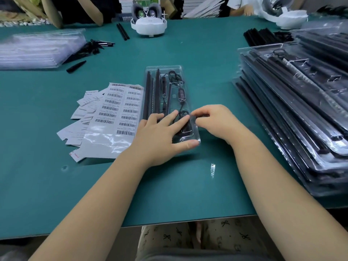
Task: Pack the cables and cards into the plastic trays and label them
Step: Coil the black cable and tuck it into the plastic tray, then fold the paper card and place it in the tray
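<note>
One plastic tray [165, 76] lies lengthwise, apparently pointing away.

Rows of barcodes with fine print beneath run down the label sheets [120, 108] at nine o'clock of the clear plastic tray [165, 102]; the print is too small to read. A small controller [181, 95] in the tray shows digits that look like "888". Red lettering on a sheet corner [76, 156] is illegible.
</note>
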Tool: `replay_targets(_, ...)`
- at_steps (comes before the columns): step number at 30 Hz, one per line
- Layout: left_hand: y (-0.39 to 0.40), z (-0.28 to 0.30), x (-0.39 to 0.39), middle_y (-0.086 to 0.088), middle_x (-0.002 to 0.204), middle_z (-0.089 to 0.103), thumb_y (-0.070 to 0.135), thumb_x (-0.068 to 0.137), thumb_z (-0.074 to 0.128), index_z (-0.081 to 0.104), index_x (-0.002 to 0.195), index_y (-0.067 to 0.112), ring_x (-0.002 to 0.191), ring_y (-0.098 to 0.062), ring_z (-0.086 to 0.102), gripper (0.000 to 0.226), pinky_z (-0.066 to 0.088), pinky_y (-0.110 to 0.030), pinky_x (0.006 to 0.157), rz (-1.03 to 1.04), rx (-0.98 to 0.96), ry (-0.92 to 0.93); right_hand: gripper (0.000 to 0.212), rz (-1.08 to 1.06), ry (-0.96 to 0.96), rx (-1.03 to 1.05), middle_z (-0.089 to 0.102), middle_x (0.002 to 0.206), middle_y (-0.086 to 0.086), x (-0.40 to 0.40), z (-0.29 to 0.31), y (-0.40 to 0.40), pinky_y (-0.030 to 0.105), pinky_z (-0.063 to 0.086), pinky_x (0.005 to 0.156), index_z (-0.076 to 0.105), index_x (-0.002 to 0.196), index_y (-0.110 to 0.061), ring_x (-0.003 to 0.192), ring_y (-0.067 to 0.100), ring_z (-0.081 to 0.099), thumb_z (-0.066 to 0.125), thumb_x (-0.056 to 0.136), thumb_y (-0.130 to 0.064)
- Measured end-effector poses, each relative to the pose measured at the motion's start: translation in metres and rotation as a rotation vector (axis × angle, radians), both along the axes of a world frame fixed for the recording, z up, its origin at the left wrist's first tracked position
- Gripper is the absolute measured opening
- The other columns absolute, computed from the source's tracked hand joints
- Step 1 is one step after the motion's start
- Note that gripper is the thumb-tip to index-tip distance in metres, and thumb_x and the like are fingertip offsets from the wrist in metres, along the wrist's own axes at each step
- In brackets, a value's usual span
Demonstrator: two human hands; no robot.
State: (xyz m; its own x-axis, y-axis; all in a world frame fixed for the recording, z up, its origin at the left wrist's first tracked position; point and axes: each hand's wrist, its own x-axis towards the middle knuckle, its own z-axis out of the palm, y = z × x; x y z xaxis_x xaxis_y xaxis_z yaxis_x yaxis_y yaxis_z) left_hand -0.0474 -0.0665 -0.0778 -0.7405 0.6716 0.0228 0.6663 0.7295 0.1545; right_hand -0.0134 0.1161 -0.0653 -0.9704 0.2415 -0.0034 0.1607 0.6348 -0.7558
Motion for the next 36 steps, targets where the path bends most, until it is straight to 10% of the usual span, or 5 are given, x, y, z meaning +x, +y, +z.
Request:
replay_targets(6, 0.002, -0.002, 0.0, 0.015, 0.159, 0.007, 0.092, 0.057, 0.0, 0.008, 0.145, 0.053, 0.14, -0.018, 0.011, 0.097, 0.013, -0.04, 0.106, 0.005, -0.031, 0.021, 0.033, 0.044, -0.075, -0.115, 0.068, 0.08, -0.009, 0.008, 0.006, 0.008, 0.021, 0.042, 0.06, 0.06, 0.107, -0.031, 0.054, -0.001, 0.053, 0.075, 0.077, -0.032)
replay_targets(16, 0.001, -0.002, 0.003, 0.017, 0.156, 0.021, 0.092, 0.063, 0.023, 0.019, 0.149, 0.037, 0.138, -0.017, 0.019, 0.102, 0.015, -0.036, 0.103, 0.028, 0.092, 0.023, 0.06, 0.2, -0.207, 0.496, 0.026, 0.154, -0.017, 0.013, 0.012, -0.001, 0.033, 0.027, 0.109, 0.044, 0.14, -0.037, 0.139, 0.014, 0.028, 0.062, 0.085, -0.052)
replay_targets(25, 0.0, 0.0, -0.002, 0.015, 0.154, 0.027, 0.054, 0.091, 0.046, 0.034, 0.145, 0.034, 0.138, -0.017, 0.023, 0.059, 0.017, -0.035, 0.106, 0.005, 0.153, 0.016, 0.062, 0.187, -0.163, 0.364, 0.037, 0.148, -0.021, 0.015, 0.012, 0.002, 0.029, 0.029, 0.108, 0.048, 0.137, -0.036, 0.133, 0.011, 0.04, 0.07, 0.08, -0.048)
replay_targets(31, -0.033, 0.045, -0.014, 0.025, 0.093, 0.065, 0.032, 0.089, 0.061, 0.065, 0.104, 0.038, 0.076, 0.012, 0.058, 0.017, 0.046, -0.014, 0.069, 0.185, 0.661, -0.284, 0.063, 0.194, -0.206, 0.446, 0.029, 0.148, -0.029, 0.016, 0.01, 0.002, 0.036, 0.027, 0.112, 0.043, 0.14, -0.038, 0.14, 0.016, 0.029, 0.062, 0.083, -0.056)
replay_targets(36, -0.106, 0.076, -0.088, -0.019, 0.102, 0.062, 0.024, 0.096, 0.041, 0.061, 0.094, 0.0, 0.086, -0.034, 0.054, 0.031, 0.043, -0.036, 0.077, 0.705, 0.267, 0.02, 0.061, 0.169, -0.184, 0.396, 0.03, 0.145, -0.034, 0.017, 0.008, 0.003, 0.036, 0.027, 0.112, 0.046, 0.137, -0.04, 0.141, 0.013, 0.026, 0.064, 0.081, -0.054)
